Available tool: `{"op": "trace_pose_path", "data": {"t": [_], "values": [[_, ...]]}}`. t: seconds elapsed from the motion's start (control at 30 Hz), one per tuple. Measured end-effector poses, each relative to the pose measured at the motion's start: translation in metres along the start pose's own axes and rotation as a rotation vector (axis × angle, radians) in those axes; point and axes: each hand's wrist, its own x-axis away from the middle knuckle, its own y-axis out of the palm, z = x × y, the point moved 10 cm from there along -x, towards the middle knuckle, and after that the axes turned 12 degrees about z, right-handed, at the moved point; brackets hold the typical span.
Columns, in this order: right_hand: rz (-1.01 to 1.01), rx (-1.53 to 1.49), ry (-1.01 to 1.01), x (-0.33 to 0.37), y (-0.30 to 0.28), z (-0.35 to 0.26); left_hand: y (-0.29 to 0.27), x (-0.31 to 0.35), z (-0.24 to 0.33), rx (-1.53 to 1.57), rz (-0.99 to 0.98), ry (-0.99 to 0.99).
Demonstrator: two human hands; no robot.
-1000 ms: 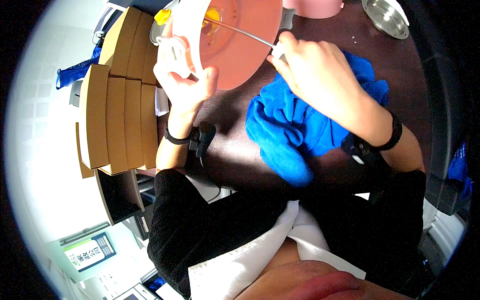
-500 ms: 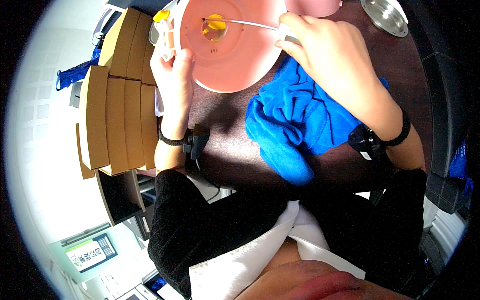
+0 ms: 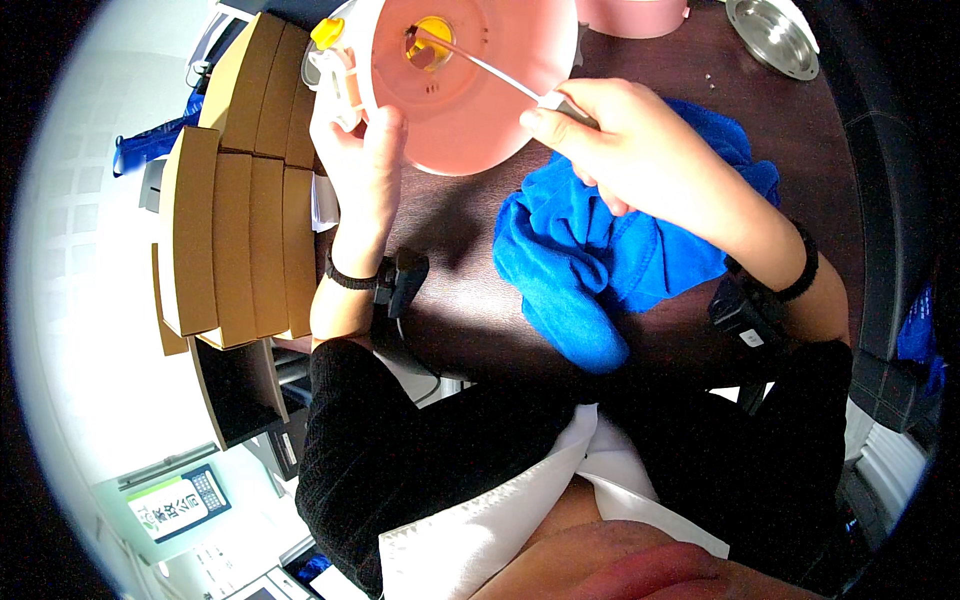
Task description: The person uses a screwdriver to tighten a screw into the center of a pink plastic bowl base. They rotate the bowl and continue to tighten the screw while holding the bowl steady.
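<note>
My left hand (image 3: 362,170) is closed on the left side of a pink bowl-shaped housing (image 3: 480,110), tilted so that its inside faces me. At its bottom is a round opening (image 3: 432,55) with yellow showing in it. A white part with a yellow knob (image 3: 327,32) sits on the outer side by my left fingers. My right hand (image 3: 610,125) grips the handle of a slim tool (image 3: 490,68) with a thin pale shaft and grey handle. The shaft's dark tip is at the left edge of the opening; its exact kind is unclear.
A crumpled blue cloth (image 3: 600,240) lies on the dark table (image 3: 450,300) under my right forearm. Brown cardboard boxes (image 3: 235,240) are stacked at left. A shiny metal bowl (image 3: 775,38) and a pink container (image 3: 635,15) stand at the far side.
The pink housing and my left hand have shifted slightly right and away. My right hand has moved down, so the tool's shaft now slants more steeply, its tip still at the opening.
</note>
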Motion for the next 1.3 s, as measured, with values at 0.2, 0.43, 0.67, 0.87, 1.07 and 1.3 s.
{"op": "trace_pose_path", "data": {"t": [0.2,0.43,0.67,0.87,1.07,1.3], "values": [[0.002,0.019,-0.058,-0.001,0.003,0.0,0.003,0.001,0.001,-0.029,0.004,0.028],[0.081,0.096,-0.168,-0.001,-0.004,-0.008,0.004,0.001,0.002,0.006,-0.014,0.047],[0.048,0.041,-0.065,-0.001,-0.001,-0.001,0.003,0.005,0.002,-0.006,-0.002,0.074],[0.05,0.059,-0.1,0.001,-0.001,-0.006,0.002,0.004,0.001,-0.033,0.007,0.059],[0.046,0.074,-0.118,0.001,0.001,-0.006,0.005,0.006,0.002,-0.041,-0.018,0.078],[0.034,0.045,-0.094,0.002,0.002,-0.005,0.006,0.005,0.007,-0.028,-0.018,0.12]]}}
